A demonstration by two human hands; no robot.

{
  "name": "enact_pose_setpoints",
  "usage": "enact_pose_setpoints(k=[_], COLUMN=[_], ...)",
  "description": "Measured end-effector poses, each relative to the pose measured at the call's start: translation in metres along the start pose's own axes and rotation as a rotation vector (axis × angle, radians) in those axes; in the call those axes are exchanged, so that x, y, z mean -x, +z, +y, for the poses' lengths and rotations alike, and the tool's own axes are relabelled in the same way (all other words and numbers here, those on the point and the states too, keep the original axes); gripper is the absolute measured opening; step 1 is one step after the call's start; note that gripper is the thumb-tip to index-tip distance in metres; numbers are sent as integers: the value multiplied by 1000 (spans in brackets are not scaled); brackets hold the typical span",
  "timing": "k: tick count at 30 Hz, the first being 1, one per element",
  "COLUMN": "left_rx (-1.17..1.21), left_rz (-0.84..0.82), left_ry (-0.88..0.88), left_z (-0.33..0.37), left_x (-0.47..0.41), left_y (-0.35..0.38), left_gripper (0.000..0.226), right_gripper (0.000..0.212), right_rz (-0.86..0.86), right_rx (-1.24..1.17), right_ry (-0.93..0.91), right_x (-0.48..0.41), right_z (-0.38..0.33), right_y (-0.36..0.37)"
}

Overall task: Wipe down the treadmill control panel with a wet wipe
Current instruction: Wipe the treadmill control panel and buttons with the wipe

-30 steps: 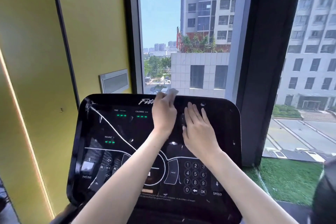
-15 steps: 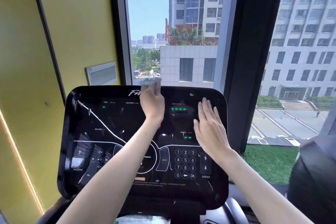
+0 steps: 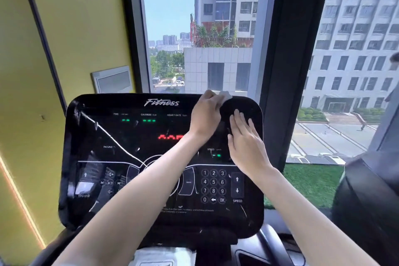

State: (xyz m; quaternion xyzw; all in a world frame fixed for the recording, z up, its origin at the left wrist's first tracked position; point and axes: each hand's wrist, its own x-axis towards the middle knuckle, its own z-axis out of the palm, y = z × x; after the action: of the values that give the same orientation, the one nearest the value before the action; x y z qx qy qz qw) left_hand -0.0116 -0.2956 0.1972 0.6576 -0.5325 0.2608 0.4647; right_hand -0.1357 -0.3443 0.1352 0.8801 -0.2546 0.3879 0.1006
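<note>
The black treadmill control panel [image 3: 121, 157] fills the lower middle of the view, with green and red readouts and a number keypad [image 3: 213, 186]. My left hand [image 3: 205, 116] is at the panel's top edge, right of the "Fitness" logo, fingers curled around a white wet wipe [image 3: 225, 95] that pokes out past them at the rim. My right hand [image 3: 244, 138] lies flat on the panel's right side, fingers straight and pointing up, just right of the left hand.
A yellow wall [image 3: 64, 39] with a small grey plate [image 3: 113, 81] stands left of the panel. Behind it is a tall window with a dark frame post [image 3: 287, 60]. A white packet [image 3: 164, 256] sits below the panel. A dark object [image 3: 371, 201] is at the right.
My left hand with the wipe has slid right along the panel's top edge, past the logo. My right hand has moved up a little. Red digits now show mid-panel.
</note>
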Motion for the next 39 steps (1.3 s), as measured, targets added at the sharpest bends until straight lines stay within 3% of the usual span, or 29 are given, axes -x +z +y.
enact_pose_setpoints(k=[3, 5, 8, 10, 13, 16, 17, 21, 25, 28, 29, 33, 34, 37, 39], left_rx=[47, -8, -29, -23, 17, -21, -8, 61, 72, 85, 77, -29, -33, 43, 7], left_rz=[232, 185, -63, -37, 180, -31, -70, 183, -43, 163, 190, -131, -150, 71, 11], left_ry=[-285, -196, 102, 52, -129, 156, 175, -156, 82, -187, -202, 258, 268, -17, 69], left_z=[-4, 6, 16, 3, -4, 6, 5, 4, 18, 12, 15, 27, 24, 18, 28], left_x=[-10, -10, -8, -12, -4, 6, 5, -6, -5, -14, -12, -1, -5, -15, -11], left_y=[-6, -2, 9, 9, 6, 12, 12, 11, 15, 15, 16, 28, 29, 27, 29], left_gripper=[25, 23, 20, 20, 20, 20, 19, 18, 20, 22, 23, 26, 26, 26, 30], right_gripper=[52, 54, 55, 56, 59, 59, 59, 61, 58, 55, 56, 59, 58, 57, 57], right_rz=[-16, -21, -13, -12, -17, -15, -16, -24, -34, -23, -2, 66, 66, 23, -5], right_rx=[-13, -9, 14, -2, -39, -26, -23, -57, -60, -110, -105, -85, -87, -81, -56], right_ry=[6, -1, -5, -6, -4, -12, -12, -8, -34, -35, -25, 83, 110, 113, 93], right_x=[0, -1, -2, -2, 2, 1, 0, 2, 0, 2, 4, 19, 22, 25, 25], right_z=[1, 0, 2, 2, 2, 2, 2, 2, 7, 14, 15, 20, 23, 28, 30], right_y=[-1, 0, 0, -1, 1, 2, 1, 0, -3, -13, -16, -20, -20, -18, -18])
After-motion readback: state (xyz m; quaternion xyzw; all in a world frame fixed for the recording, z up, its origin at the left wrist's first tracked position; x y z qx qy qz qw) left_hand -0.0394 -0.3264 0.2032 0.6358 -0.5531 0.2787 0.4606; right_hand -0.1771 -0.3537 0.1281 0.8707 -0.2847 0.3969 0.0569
